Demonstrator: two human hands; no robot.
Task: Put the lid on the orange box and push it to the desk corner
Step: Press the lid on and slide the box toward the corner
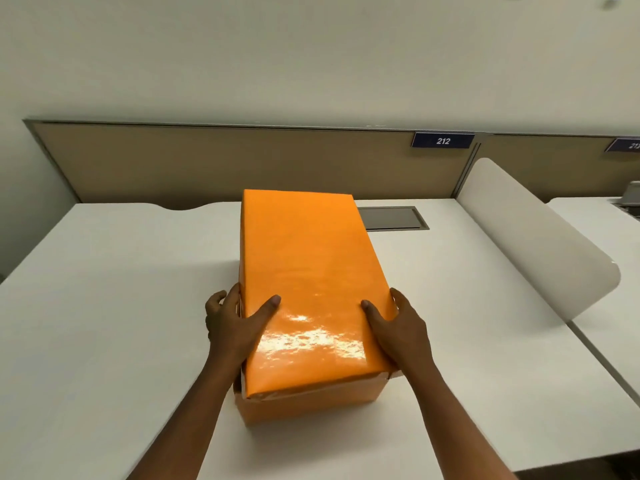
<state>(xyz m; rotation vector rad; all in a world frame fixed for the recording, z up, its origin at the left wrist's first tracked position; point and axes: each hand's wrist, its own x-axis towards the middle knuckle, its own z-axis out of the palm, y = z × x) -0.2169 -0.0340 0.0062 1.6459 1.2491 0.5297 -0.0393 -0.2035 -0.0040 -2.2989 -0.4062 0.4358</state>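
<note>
A: Why is the orange box (308,405) at the white desk's (114,289) centre frame?

B: It's being closed there. The lid (308,282) rests on top; left hand (232,323) and right hand (398,327), apart, clamp its near sides, probably seating it.

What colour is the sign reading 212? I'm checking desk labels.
Dark blue with white digits; the sign shows clearly in the head view.

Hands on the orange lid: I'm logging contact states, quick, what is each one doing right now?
Left hand: gripping the lid at its left edge, thumb on top.
Right hand: gripping the lid's right edge, thumb on top.
</note>
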